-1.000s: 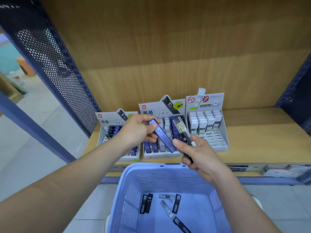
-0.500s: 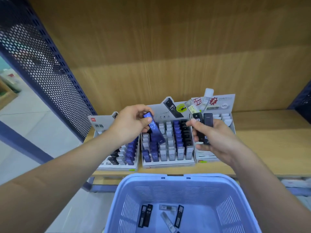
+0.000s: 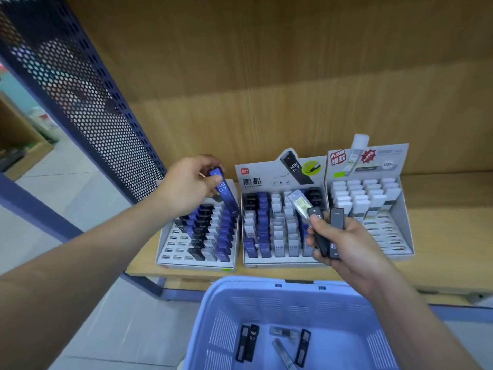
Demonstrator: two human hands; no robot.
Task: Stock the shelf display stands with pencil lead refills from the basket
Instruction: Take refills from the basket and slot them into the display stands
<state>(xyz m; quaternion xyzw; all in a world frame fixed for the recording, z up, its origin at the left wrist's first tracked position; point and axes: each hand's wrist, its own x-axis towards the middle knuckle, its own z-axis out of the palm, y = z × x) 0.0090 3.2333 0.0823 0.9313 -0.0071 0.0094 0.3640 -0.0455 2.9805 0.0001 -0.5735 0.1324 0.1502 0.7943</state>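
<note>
Three display stands sit side by side on the wooden shelf: a left stand [image 3: 170, 244], a middle stand [image 3: 266, 172] and a right stand [image 3: 400, 225]. My left hand [image 3: 186, 188] pinches a blue lead refill case [image 3: 224, 190] marked HB 0.7, tilted above the left stand's blue column. My right hand [image 3: 344, 244] grips a small bunch of refill cases [image 3: 326, 228], black ones and a clear one, in front of the middle stand. The lilac basket [image 3: 282, 297] sits below with several loose refills [image 3: 249, 343] on its bottom.
A perforated dark blue metal side panel [image 3: 88, 108] borders the shelf on the left. The wooden back wall [image 3: 266, 76] rises behind the stands. To the right of the stands lies bare shelf board [image 3: 450, 225]. Grey floor [image 3: 80, 198] shows at the left.
My left hand has carried the blue case leftward, from over the middle stand to over the left stand. My right hand has sunk a little with its bunch. The view has moved closer.
</note>
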